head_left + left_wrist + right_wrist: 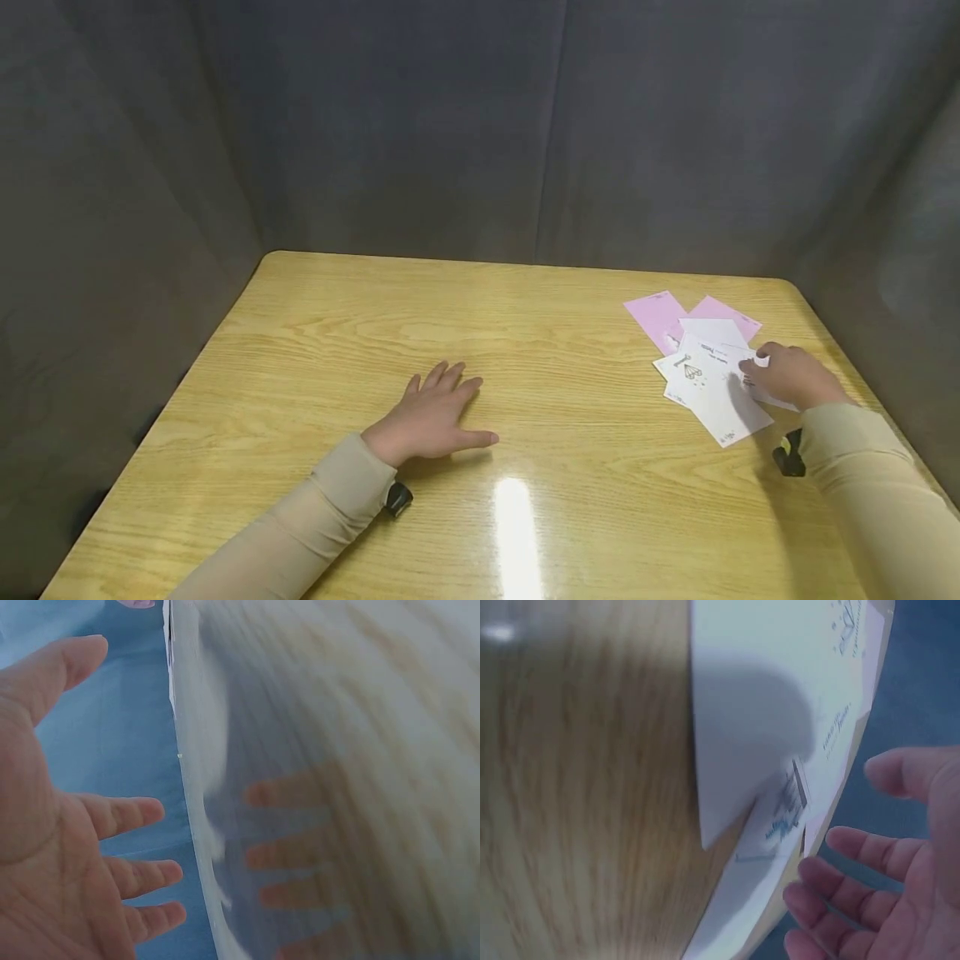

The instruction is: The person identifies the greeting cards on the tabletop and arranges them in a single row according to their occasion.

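Observation:
On the right side of the table several white cards [723, 400] lie in a loose overlapping pile, printed with small drawings and handwriting-like text. Two pink cards [655, 315] stick out from under them at the back. Over the right edge of the pile is my right hand [797, 375], thumb apart from the loosely bent fingers [870, 851], nothing between them. Its shadow falls across the top white card [742, 735]. My left hand [431, 417] is spread palm down above the table's middle, fingers [139, 877] straight and holding nothing.
A wooden table [360, 317] with rounded far corners carries the cards; a bright light reflection shows near its front. Dark grey curtains [405, 125] hang behind it and at both sides. Each sleeve has a small black device [398, 498] at the cuff.

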Motion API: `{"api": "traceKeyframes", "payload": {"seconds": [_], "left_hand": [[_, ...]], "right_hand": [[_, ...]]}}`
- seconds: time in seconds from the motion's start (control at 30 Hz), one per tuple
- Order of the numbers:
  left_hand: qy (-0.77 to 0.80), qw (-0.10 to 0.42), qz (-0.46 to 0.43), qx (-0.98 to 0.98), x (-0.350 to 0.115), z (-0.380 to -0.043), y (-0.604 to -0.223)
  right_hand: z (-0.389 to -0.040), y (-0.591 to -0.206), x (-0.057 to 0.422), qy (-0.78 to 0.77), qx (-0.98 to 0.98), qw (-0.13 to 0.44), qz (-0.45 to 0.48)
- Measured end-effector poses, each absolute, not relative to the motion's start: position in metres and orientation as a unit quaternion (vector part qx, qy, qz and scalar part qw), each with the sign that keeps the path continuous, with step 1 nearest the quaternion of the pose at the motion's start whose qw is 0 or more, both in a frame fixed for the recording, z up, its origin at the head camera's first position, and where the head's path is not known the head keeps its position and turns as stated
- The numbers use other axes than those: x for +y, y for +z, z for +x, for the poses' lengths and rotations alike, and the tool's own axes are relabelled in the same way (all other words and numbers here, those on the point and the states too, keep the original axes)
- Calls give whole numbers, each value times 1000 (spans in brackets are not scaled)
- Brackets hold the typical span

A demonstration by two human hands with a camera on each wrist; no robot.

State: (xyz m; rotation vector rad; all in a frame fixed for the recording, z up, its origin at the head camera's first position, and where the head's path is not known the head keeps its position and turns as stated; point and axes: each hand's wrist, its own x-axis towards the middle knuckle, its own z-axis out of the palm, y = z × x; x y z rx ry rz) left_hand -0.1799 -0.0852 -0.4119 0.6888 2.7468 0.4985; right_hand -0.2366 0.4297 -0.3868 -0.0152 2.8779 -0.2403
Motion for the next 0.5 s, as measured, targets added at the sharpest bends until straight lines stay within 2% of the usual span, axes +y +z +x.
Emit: {"api": "traceKeyframes", "payload": {"seconds": [0.37, 0.5], "left_hand": [[166, 132, 235, 949, -84, -178, -407], [164, 132, 233, 950, -84, -177, -406]], "right_hand": [[-246, -395, 418, -71, 988, 128, -43], [-246, -400, 422, -85, 984, 146, -59]]}}
